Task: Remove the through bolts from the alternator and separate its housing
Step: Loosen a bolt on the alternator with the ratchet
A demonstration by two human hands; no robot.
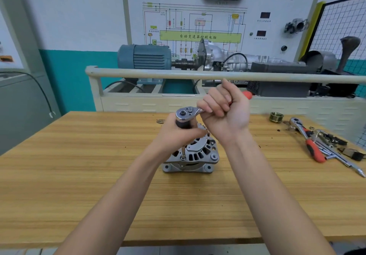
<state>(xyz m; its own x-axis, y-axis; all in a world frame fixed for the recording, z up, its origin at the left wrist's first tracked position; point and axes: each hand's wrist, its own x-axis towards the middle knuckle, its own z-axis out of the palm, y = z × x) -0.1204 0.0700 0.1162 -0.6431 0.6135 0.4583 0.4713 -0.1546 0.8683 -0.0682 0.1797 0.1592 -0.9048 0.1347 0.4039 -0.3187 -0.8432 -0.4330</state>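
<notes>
Ratchet (187, 112) gripped at handle by right hand (223, 112) for leverage, left hand (178, 131) curled round extension, steadying socket on alternator (195, 155) through bolt.

Both hands (200, 122) on ratchet (185, 114) above alternator (198, 153) on workbench (79, 175).

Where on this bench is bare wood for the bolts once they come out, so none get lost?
Bare wood lies left of the alternator out to the table's left edge, and along its near edge. The far right is crowded: spare ratchet, loose parts, pulley.
</notes>
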